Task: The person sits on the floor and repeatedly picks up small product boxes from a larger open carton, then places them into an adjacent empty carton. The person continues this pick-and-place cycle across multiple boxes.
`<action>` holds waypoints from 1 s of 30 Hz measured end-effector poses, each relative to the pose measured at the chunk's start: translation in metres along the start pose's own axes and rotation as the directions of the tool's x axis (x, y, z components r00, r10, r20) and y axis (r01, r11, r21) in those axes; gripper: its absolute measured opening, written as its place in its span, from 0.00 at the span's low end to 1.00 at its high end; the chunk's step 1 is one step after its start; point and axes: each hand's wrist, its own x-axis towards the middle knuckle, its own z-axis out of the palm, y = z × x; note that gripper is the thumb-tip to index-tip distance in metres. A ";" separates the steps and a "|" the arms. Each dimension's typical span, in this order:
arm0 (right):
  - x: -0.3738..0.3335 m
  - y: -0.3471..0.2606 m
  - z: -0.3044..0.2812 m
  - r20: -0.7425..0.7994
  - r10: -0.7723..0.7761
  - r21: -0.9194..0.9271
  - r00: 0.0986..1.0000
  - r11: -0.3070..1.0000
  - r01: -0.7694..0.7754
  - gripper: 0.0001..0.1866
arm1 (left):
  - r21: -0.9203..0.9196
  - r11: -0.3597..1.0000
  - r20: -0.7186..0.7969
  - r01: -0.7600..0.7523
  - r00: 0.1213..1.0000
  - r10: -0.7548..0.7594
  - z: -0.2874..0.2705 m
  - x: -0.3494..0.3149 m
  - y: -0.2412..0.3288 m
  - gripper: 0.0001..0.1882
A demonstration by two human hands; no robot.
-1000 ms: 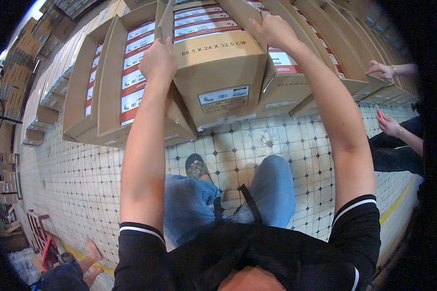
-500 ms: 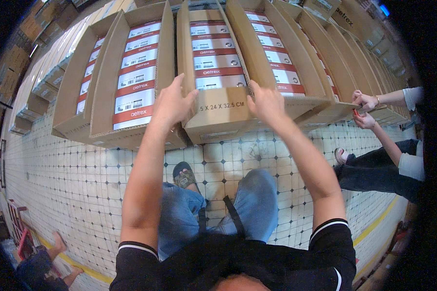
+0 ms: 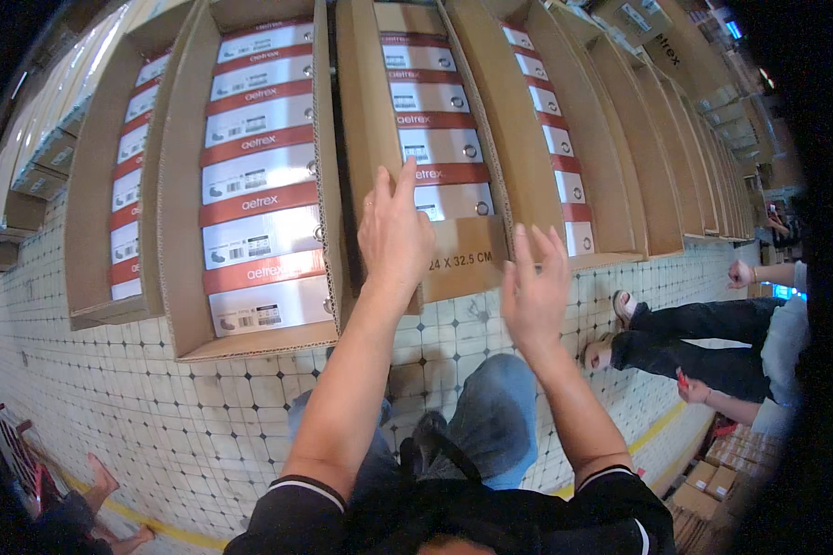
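Note:
A long open carton [image 3: 463, 264] stands before me, its near end flap lying over the closest of the white-and-red shoe boxes [image 3: 444, 148] lined up inside. My left hand [image 3: 396, 231] is over the carton's left long flap [image 3: 372, 102], near the front corner, fingers stretched out and holding nothing. Just off the front right corner hovers my right hand [image 3: 539, 287], its fingers extended and apart, with nothing in them. On the left, a neighbouring carton [image 3: 178, 231] with raised flaps holds a similar row of shoe boxes [image 3: 259, 245].
More open cartons [image 3: 611, 185] run in a row to the right. At the right a co-worker's hand [image 3: 696, 392] holds a small red object; their feet [image 3: 602, 351] are near the cartons. Tiled floor [image 3: 194, 425] lies below. Another person's bare feet [image 3: 102, 476] show at lower left.
My right hand has come off the carton's front right corner. My left hand has shifted right over the left flap. The co-worker's hands have parted and drawn back from the cartons.

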 end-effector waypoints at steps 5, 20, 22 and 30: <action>0.033 -0.041 0.082 0.197 -0.114 0.335 0.974 0.941 0.042 0.25 | 0.211 0.977 -0.042 -0.034 0.998 0.043 -0.023 0.010 -0.006 0.22; -0.047 -0.009 -0.035 0.287 -0.182 0.582 0.940 0.813 -0.021 0.13 | 0.134 0.984 0.042 -0.117 0.993 0.113 -0.039 0.044 -0.018 0.11; -0.018 0.006 -0.021 0.308 -0.166 0.496 0.937 0.869 -0.009 0.11 | 0.113 0.987 0.045 -0.116 0.993 0.112 -0.039 0.045 -0.019 0.11; 0.097 0.040 0.051 0.179 -0.281 -0.083 0.943 0.951 0.298 0.19 | 0.118 0.991 0.031 -0.067 0.997 0.064 -0.045 0.044 -0.022 0.12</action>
